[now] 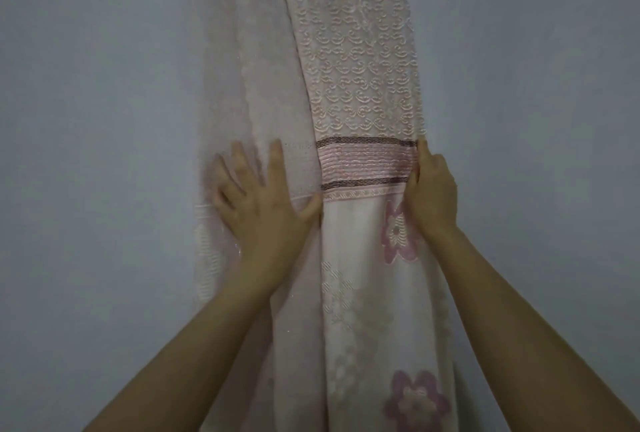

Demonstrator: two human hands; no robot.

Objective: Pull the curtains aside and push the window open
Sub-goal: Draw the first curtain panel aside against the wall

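Note:
A pale pink curtain hangs straight down the middle of the view, lace-patterned above, with a pink band edged by two dark stitched lines and purple flowers below. A sheerer pink panel hangs to its left. My left hand lies flat on the sheer panel with fingers spread, its thumb touching the left edge of the band. My right hand curls around the curtain's right edge at the band. No window shows; the fabric covers whatever lies behind.
Plain grey-blue wall fills the left side, and more of the same wall fills the right. Both my bare forearms reach up from the bottom of the view.

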